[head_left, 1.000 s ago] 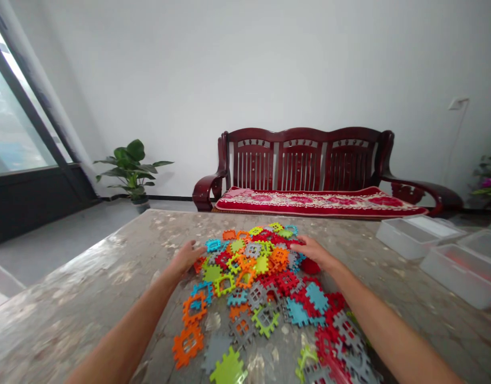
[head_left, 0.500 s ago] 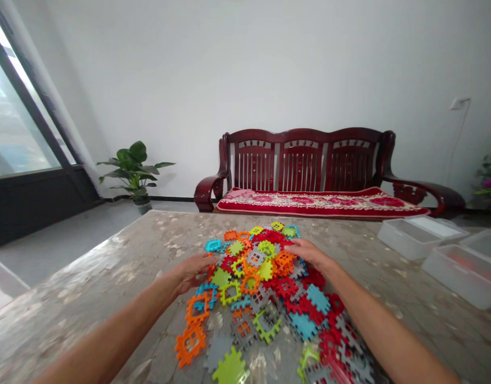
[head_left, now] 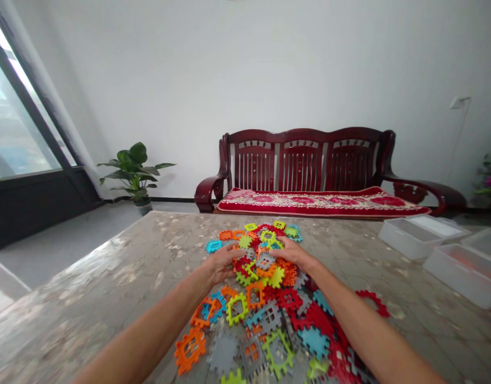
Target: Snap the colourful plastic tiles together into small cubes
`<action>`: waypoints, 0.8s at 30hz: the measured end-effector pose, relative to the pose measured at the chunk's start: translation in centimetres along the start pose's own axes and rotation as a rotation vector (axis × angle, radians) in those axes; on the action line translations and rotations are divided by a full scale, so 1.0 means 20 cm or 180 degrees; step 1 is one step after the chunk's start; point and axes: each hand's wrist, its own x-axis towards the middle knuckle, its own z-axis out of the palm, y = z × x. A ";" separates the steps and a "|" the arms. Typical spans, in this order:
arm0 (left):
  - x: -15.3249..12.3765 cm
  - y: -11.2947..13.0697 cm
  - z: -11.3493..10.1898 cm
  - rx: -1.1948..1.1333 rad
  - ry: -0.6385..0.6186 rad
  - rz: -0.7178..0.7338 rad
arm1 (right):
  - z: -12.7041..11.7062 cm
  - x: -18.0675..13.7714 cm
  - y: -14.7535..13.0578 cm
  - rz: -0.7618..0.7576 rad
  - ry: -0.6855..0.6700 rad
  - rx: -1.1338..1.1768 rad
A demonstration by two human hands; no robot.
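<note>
A heap of flat toothed plastic tiles [head_left: 269,304], orange, red, green, blue and grey, covers the middle of a marbled table [head_left: 109,277]. My left hand [head_left: 221,262] lies on the heap's left side, fingers curled round the tiles there. My right hand [head_left: 294,253] lies on the far right side, fingers bent inward over the tiles. Both hands press in on the far end of the heap from either side. A single red tile [head_left: 372,302] lies apart to the right.
Clear plastic boxes [head_left: 449,250] stand at the table's right edge. Beyond the table are a dark wooden bench with a red cushion [head_left: 309,176], a potted plant [head_left: 134,169] by the wall, and a window at the left.
Both hands have come closer together, pushing the tiles inward into a narrower, higher heap. One red tile now lies loose at the right.
</note>
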 end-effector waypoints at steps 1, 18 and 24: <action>0.02 -0.01 0.02 -0.0047 0.0046 0.0053 | 0.01 -0.01 -0.01 -0.0022 0.0006 0.0053; 0.11 0.06 0.39 -0.0202 -0.0364 0.1137 | -0.13 -0.08 -0.23 -0.0388 0.0278 0.0620; -0.07 0.03 0.25 0.2323 -0.0543 0.2449 | -0.31 -0.20 -0.26 -0.0627 0.0087 0.0455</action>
